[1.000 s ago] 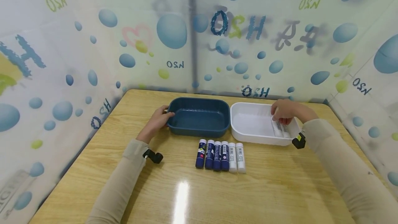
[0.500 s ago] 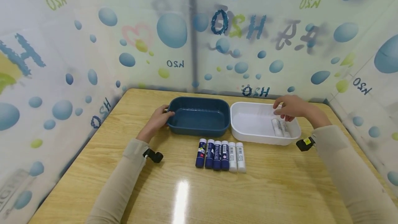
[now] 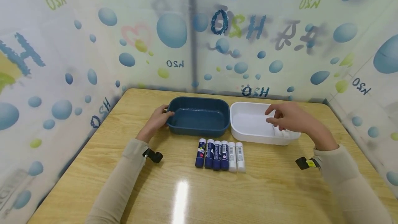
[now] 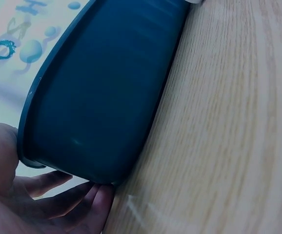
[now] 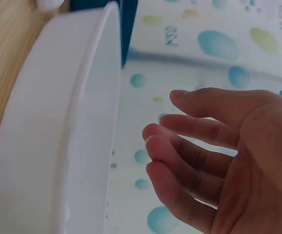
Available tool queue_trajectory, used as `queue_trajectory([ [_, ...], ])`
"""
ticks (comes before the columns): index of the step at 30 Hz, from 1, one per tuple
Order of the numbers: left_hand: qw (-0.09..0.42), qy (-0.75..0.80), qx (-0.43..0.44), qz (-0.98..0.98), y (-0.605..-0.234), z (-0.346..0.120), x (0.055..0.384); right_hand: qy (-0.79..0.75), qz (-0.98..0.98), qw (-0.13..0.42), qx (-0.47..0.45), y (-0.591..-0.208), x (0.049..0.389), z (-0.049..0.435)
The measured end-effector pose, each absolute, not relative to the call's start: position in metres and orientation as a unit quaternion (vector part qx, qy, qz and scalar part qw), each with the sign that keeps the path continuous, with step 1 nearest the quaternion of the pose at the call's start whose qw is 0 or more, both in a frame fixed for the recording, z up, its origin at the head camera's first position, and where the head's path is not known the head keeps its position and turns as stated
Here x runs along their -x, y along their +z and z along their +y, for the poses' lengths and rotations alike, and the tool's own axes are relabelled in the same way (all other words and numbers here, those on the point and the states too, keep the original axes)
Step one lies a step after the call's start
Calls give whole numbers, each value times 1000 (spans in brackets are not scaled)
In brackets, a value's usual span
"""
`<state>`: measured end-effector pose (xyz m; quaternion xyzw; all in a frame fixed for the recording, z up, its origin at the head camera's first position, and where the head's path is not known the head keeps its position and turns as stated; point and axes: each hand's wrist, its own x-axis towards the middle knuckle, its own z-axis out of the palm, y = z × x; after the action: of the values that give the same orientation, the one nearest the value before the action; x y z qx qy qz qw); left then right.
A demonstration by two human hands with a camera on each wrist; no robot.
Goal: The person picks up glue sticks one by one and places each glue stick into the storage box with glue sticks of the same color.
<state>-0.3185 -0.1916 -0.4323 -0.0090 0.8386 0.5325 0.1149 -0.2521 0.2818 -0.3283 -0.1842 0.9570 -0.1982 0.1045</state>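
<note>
The left hand [image 3: 156,118] grips the left end of the blue tray [image 3: 199,131], thumb over the rim and fingers against the outer wall. The right hand [image 3: 289,116] is held above the right part of the white tray [image 3: 258,137], fingers loosely bent, thumb apart from the fingertips, nothing between them. The white tray stands just beside the blue tray, on its right; contact between the two rims cannot be confirmed. Inside the white tray, at its right end, lie two white tubes [image 3: 276,131], partly hidden by the right hand. On the table [image 3: 236,196], in front of the trays, six items lie side by side: four blue sticks [image 3: 217,156] at the left, white caps toward the blue tray, then two white sticks [image 3: 232,156] at the right. A wrist camera [image 3: 152,155] is fitted at each sleeve [image 3: 116,186]. Behind the table is a wall [image 3: 183,84] printed with bubbles and lettering
</note>
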Motion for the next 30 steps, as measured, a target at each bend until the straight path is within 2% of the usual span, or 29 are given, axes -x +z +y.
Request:
queue_trajectory([
  [6, 104, 529, 14, 842, -430, -192, 321, -217, 945, 67, 234, -333, 228, 257],
  [14, 113, 539, 12, 834, -433, -192, 319, -201, 942, 55, 264, -351, 210, 236],
  [24, 112, 539, 15, 835, -431, -194, 317, -195, 936, 97, 276, -369, 205, 220],
  [30, 112, 536, 17, 837, -432, -191, 318, -202, 927, 151, 278, -380, 204, 216],
])
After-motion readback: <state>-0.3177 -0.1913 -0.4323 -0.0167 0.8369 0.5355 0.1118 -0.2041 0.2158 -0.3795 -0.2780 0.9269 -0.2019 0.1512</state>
